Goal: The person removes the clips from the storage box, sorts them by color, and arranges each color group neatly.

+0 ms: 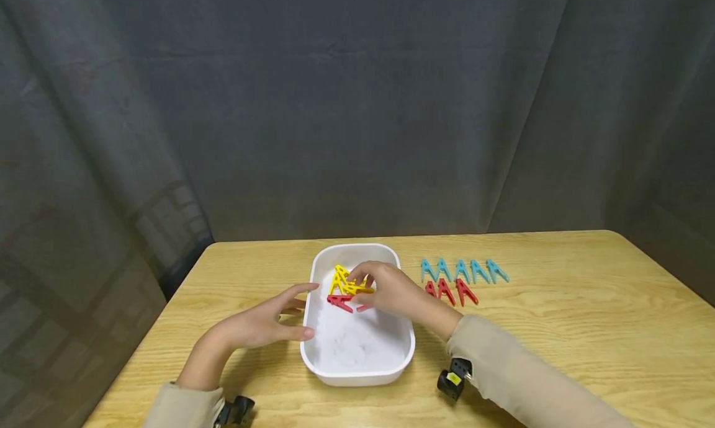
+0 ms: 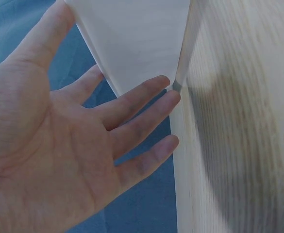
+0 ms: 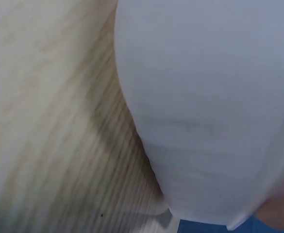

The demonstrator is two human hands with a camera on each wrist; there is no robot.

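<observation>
The right hand [image 1: 391, 291] reaches into the white tub [image 1: 404, 347], fingers pinching among yellow pegs [image 1: 345, 282] at its 12 o'clock end, apparently mid-pick, while the released left hand [image 1: 262, 322] steadies the tub's 9 o'clock wall.

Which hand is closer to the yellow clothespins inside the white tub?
Right. The right hand reaches into the white tub and touches the yellow clothespins; the left hand rests open against the tub's left outer wall.

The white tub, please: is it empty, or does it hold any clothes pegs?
Not empty: the white tub holds yellow pegs and a red peg at its far end.
</observation>
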